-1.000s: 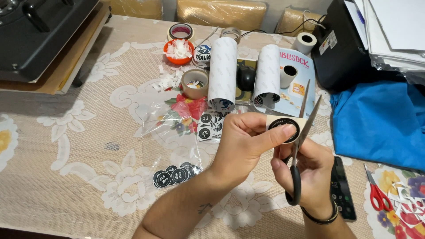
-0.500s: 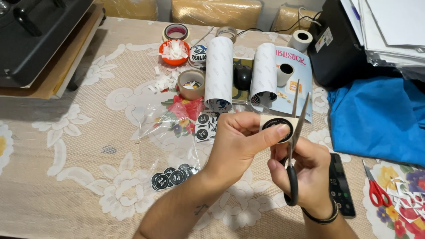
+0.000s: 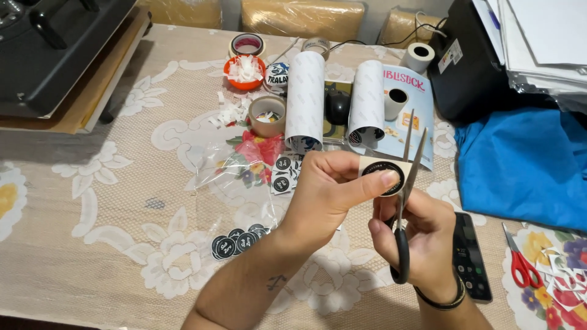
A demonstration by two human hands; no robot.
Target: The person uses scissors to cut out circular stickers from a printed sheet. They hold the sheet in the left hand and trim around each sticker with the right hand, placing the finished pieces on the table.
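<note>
Black-handled scissors (image 3: pixel 403 201) are in the right hand (image 3: pixel 422 244), fingers through the loops, blades parted and pointing up and away. The left hand (image 3: pixel 333 189) is closed on a beige paper piece bearing a black round sticker (image 3: pixel 380 174), thumb pressed across its face, and holds it above the counter (image 3: pixel 92 201) right against the blades. Both hands sit close together, touching or nearly so.

Findings on method, as judgement: the blades appear to meet the piece at its right edge, just outside the black ring. A clean cut calls for turning the paper with the left hand while the scissors stay steady, using the inner part of the blades in short bites. The thumb tip lies near the cutting line and should be kept back from it.

Finished black round stickers (image 3: pixel 238 240) lie in a cluster on the lace cloth near the left forearm, more (image 3: pixel 282 173) beside a clear plastic bag (image 3: pixel 229 168). White rolls (image 3: pixel 304 101), tape rolls (image 3: pixel 267 115) and a phone (image 3: pixel 469 256) lie around; red scissors (image 3: pixel 520 263) rest well apart at right.
</note>
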